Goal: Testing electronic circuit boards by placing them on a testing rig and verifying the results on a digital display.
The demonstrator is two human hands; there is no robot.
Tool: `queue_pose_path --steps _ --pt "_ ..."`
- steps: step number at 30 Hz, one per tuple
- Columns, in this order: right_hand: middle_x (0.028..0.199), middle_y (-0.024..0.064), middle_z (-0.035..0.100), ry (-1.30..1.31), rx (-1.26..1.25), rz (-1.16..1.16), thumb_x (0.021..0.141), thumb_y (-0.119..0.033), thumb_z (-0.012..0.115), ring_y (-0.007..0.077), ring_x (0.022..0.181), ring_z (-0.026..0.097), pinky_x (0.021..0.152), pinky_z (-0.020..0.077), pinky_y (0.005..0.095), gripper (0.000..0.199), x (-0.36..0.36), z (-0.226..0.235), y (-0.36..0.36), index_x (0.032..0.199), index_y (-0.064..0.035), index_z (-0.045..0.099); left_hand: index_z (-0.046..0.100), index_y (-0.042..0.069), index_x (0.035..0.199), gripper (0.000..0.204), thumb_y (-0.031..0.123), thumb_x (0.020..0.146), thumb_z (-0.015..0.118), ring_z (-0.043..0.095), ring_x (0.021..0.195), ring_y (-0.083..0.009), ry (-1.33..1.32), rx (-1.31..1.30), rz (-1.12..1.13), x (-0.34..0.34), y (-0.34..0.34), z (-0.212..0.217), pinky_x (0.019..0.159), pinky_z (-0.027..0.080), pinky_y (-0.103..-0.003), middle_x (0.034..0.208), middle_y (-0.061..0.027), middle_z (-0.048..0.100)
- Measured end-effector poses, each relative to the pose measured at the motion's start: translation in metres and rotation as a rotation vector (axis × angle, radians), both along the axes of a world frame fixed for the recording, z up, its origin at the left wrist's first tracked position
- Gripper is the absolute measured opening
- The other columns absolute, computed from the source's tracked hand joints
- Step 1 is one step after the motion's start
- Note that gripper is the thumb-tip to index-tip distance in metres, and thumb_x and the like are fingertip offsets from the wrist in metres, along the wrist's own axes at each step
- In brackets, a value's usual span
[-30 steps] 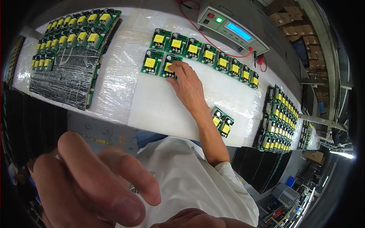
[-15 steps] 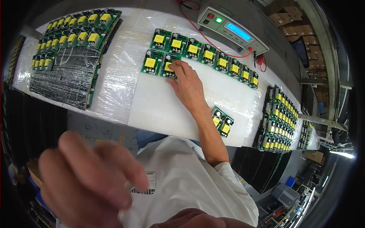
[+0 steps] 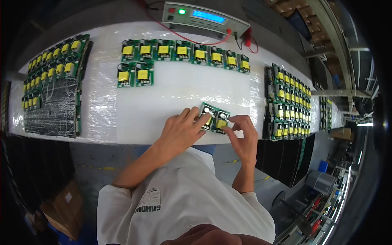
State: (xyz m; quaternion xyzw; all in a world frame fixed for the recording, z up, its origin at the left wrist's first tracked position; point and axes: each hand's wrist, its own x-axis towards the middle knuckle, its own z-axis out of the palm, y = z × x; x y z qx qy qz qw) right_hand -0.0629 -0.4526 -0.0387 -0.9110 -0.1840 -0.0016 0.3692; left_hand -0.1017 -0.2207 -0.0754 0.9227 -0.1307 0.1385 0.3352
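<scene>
Two joined or closely set green circuit boards lie near the front edge of the white table, each with a yellow transformer. My left hand reaches in from the left, its fingers and thumb closed on the left circuit board and partly covering it. My right hand pinches the right circuit board at its right side between thumb and forefinger. Beyond them, a long row of similar circuit boards runs along the back, with two more boards in front of its left end.
A test instrument with a blue display and green light stands behind the row, a red lead attached. Many boards sit on a stack at left and on stacked layers at right. White sheeting covers the table.
My right hand has left a board in the second row and come to the front pair. My left hand, formerly raised close to the camera, is now on that pair. The view has shifted.
</scene>
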Motion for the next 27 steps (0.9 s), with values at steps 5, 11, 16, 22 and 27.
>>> queue_pose_path --steps 5,11,16,22,27 --pt "0.12 0.0069 0.067 -0.02 -0.147 0.042 0.079 0.002 0.085 0.0212 0.087 0.065 0.076 0.0545 0.0313 0.042 -0.013 -0.013 -0.003 0.117 -0.0036 0.068 0.062 0.013 0.13 0.054 0.022 0.081 0.084 0.06 0.083 -0.0191 0.034 0.213 -0.065 0.009 -0.016 -0.014 0.062 0.05 -0.03 0.11 -0.0036 0.057" --pt "0.128 0.0055 0.065 -0.029 -0.181 0.071 0.08 0.0 0.084 0.0226 0.092 0.067 0.078 0.0555 0.0315 0.041 -0.012 -0.025 -0.005 0.116 -0.0053 0.066 0.063 0.016 0.137 0.058 0.032 0.084 0.083 0.061 0.08 -0.0182 0.047 0.227 -0.007 0.012 -0.014 -0.022 0.064 0.048 -0.03 0.103 -0.0011 0.056" --pt "0.128 0.0029 0.066 -0.12 -0.079 0.12 0.085 -0.008 0.082 0.0251 0.099 0.069 0.081 0.0557 0.0344 0.036 0.011 -0.019 0.01 0.116 -0.0091 0.064 0.067 0.015 0.137 0.057 0.032 0.085 0.082 0.066 0.069 -0.0198 -0.022 0.191 0.169 0.019 0.012 -0.014 0.059 0.048 -0.033 0.089 -0.0016 0.071" --pt "0.129 0.0038 0.067 -0.162 -0.047 0.25 0.083 -0.001 0.082 0.0221 0.096 0.069 0.079 0.0561 0.0326 0.032 0.07 -0.027 0.078 0.11 -0.0068 0.065 0.069 0.014 0.136 0.056 0.031 0.084 0.083 0.066 0.058 -0.0241 0.058 0.325 0.337 0.048 0.062 -0.011 0.054 0.048 -0.035 0.079 -0.005 0.075" --pt "0.129 0.0009 0.066 -0.255 -0.08 0.317 0.085 -0.006 0.081 0.0221 0.097 0.069 0.08 0.0561 0.0337 0.028 0.093 -0.045 0.115 0.108 -0.0085 0.065 0.069 0.014 0.135 0.056 0.031 0.083 0.084 0.067 0.056 -0.0255 0.099 0.391 0.41 0.057 0.078 -0.02 0.052 0.048 -0.035 0.076 -0.0068 0.075"
